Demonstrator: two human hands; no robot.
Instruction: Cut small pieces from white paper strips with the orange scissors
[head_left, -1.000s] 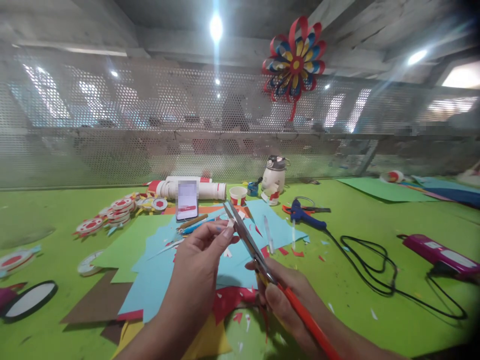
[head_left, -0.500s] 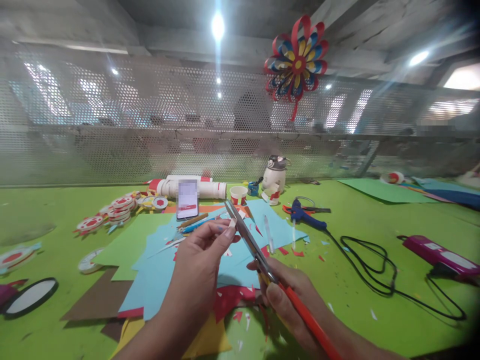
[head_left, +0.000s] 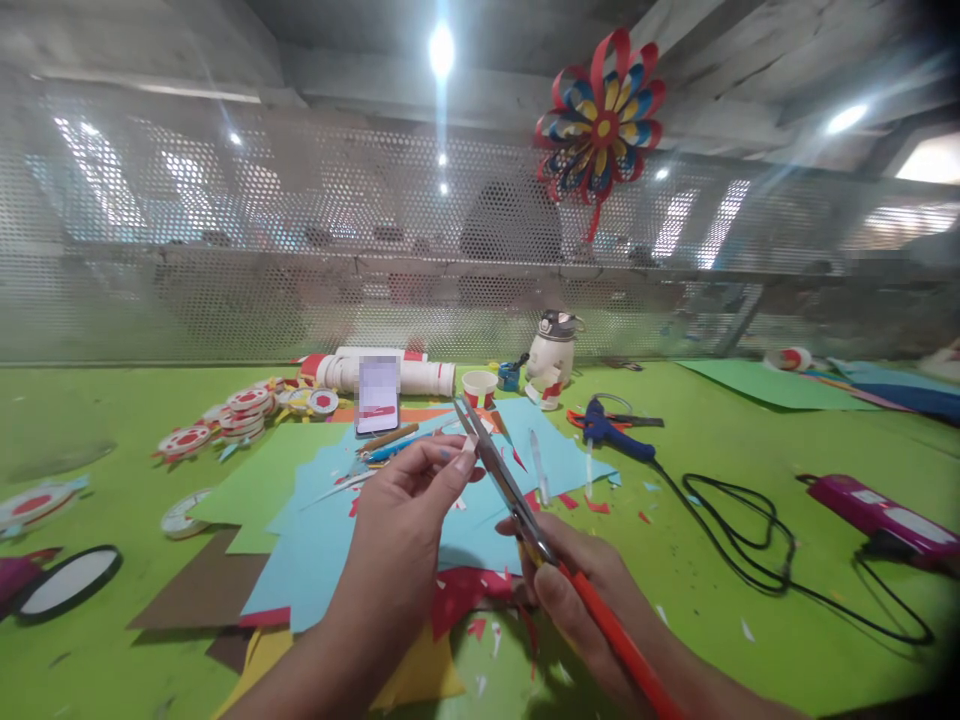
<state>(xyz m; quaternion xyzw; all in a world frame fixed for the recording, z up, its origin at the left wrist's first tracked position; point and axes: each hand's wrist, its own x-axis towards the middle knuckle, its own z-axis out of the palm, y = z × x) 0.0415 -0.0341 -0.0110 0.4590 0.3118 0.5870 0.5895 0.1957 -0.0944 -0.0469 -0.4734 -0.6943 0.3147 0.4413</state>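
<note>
Scissors (head_left: 499,470) held above the counter (head_left: 712,560); right hand (head_left: 581,600) closed round their red handles, blades nearly shut. Left hand (head_left: 409,520) pinches a small white paper scrap (head_left: 466,443) at the blades, keeping it steady for trimming over blue paper (head_left: 360,545).

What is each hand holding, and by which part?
The right hand grips scissors by their red handles; the left hand pinches a small white scrap at the blades.

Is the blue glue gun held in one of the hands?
No, the glue gun lies on the green table, while the right hand holds the scissors.
</note>
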